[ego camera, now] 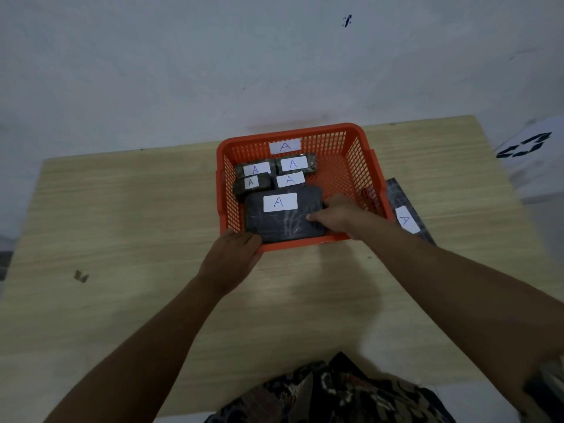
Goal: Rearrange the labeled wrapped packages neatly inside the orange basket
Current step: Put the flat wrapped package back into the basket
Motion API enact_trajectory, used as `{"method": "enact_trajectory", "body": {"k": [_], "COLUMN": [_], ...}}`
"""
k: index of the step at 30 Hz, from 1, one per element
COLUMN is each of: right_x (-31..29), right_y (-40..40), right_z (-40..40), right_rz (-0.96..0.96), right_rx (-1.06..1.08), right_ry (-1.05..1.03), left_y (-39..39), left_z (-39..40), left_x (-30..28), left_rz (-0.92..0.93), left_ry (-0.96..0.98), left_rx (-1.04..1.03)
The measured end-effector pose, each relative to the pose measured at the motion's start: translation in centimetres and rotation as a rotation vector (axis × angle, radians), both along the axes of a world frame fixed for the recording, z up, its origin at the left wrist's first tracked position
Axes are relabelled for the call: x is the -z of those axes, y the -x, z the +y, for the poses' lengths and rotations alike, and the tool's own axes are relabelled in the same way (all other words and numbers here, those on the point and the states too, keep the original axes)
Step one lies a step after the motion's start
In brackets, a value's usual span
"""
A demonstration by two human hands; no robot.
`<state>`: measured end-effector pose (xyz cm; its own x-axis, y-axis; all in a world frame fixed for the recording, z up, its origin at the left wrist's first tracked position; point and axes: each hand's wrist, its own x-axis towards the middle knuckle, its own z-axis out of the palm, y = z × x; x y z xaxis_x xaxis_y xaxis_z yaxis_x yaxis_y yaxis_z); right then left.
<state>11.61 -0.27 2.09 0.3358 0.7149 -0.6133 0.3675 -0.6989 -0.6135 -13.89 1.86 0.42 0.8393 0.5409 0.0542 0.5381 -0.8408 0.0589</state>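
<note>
An orange mesh basket [360, 138] with a white "A" label on its far wall stands on a wooden table. Inside lie several dark wrapped packages with white "A" labels. The largest package [283, 218] rests at the front of the basket. My right hand [335, 213] reaches over the rim and grips that package's right edge. My left hand [235, 254] clasps the basket's front left corner from outside. Smaller packages [294, 164] sit in two rows behind the large one.
Another long dark package [407, 209] with an "A" label lies on the table [122, 224] just right of the basket. A small scrap [81, 276] sits at the table's left. A white wall runs behind. Patterned cloth [335, 392] shows at the near edge.
</note>
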Motion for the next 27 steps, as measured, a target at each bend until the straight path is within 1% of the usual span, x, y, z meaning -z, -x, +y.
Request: {"method": "enact_trajectory", "body": {"k": [6,11,14,16,18,21,24,26,27], "right_x": [1.1,1.7,1.6,1.2,0.4,-0.9,-1.8,-1.9,-1.7], "right_y": [1.3,1.6,1.7,1.5,1.0,-0.5,-2.8,-4.7,-5.6], "right_z": [0.8,1.0,0.7,0.2,-0.9,-3.4,-6.9,-9.4,-10.7], "right_rz": [0.018,-0.051,-0.071,-0.109,-0.205,-0.343,-0.476,-0.569,-0.606], "right_rx": [-0.011,-0.049,-0.064,-0.096,-0.096,0.021,0.127,0.175,0.202], "right_ry": [0.010,0.024,-0.010,-0.078,-0.217,-0.459,-0.658,-0.712,-0.707], "left_y": [0.1,0.0,-0.1,-0.4,-1.4,-4.1,-7.5,-9.6,-10.4], "left_z": [0.0,-0.1,-0.2,-0.3,-0.6,-1.3,-2.2,-2.8,-3.2], "left_x": [0.2,0.1,-0.2,-0.4,-0.7,-1.2,-1.1,-0.7,-0.5], "left_rz": [-0.009,0.009,0.032,0.001,-0.040,-0.085,-0.134,-0.149,-0.161], "left_ry": [0.009,0.022,0.044,0.065,0.081,0.098,0.137,0.153,0.164], "left_rx": [-0.005,-0.013,-0.019,-0.035,-0.034,0.009,0.039,0.049,0.042]}}
